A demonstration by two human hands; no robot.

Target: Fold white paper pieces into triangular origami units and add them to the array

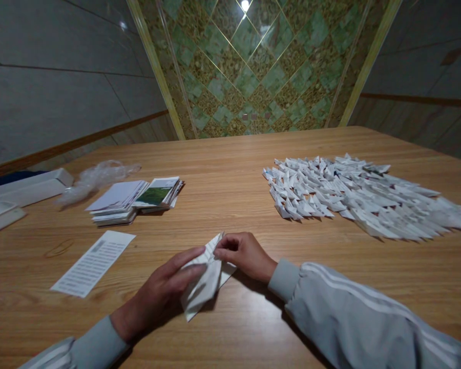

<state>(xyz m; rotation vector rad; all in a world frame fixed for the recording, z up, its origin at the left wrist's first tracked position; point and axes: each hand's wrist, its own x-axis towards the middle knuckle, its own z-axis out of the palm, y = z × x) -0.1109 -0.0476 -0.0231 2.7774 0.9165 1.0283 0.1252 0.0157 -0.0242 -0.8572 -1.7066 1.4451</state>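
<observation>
A partly folded sheet of white printed paper (204,289) is held between my two hands, just above the table. My left hand (165,287) grips its left side, thumb and fingers pressed on the paper. Thumb and forefinger of my right hand (248,256) pinch the upper right edge. Left of them a flat printed sheet (96,264) lies on the wood. Beyond that sheet sits a stack of white papers (117,202), beside a second stack topped by a card with a green picture (157,195).
Many folded white paper boats (311,189) stand in close rows at the right of the wooden table (223,174). A crumpled clear plastic bag (100,177) and a long white box (30,187) lie at the left. A patterned tile wall (253,77) rises behind.
</observation>
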